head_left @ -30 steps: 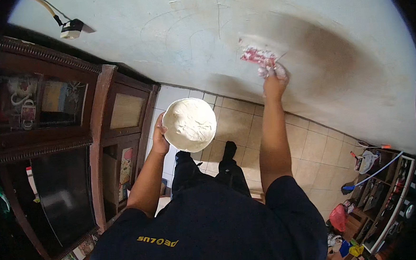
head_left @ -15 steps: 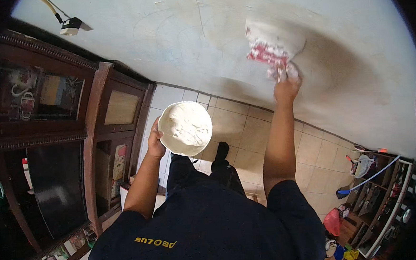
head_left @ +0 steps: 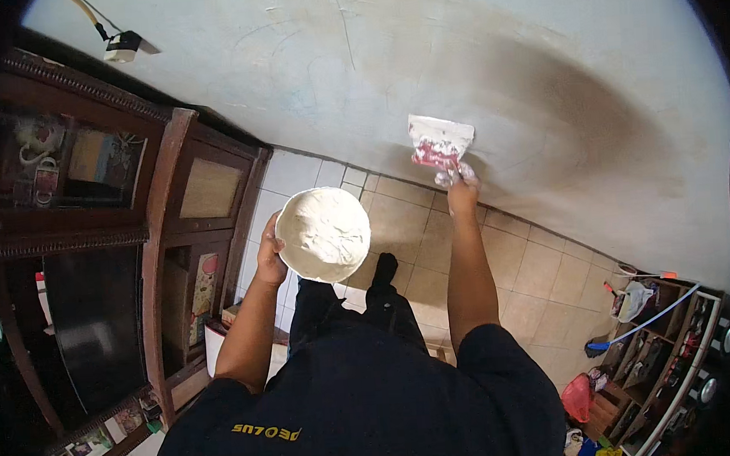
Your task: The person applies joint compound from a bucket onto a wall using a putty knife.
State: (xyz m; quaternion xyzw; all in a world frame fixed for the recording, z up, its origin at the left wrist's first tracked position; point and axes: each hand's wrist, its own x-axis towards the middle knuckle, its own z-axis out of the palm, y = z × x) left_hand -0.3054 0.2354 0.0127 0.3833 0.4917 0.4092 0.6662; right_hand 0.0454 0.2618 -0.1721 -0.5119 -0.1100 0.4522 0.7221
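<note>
My left hand [head_left: 272, 252] grips the rim of a round white bowl [head_left: 286, 248], thumb over the edge and fingers hidden beneath. Thick white putty [head_left: 327, 230] fills much of it. In my right hand [head_left: 463, 187], closed round the handle, is a wide putty knife [head_left: 443, 138] with a red part smeared with white. White paste also coats my fingers. The blade is close to the pale wall [head_left: 356, 86]; whether it touches I cannot tell. Thin lines and brownish, patchy areas mark the wall's surface.
A dark wooden cabinet [head_left: 177, 139] with a black screen [head_left: 95, 320] stands on the left. A white socket box [head_left: 122, 46] hangs at the upper left. On the right are a shoe rack [head_left: 641, 370], a blue broom [head_left: 600, 347] and a red bag [head_left: 576, 397]. Tiles [head_left: 398, 218] cover the floor.
My right hand has come down and to the left with the putty knife, nearer my body and the bowl. The bowl has shifted only slightly.
</note>
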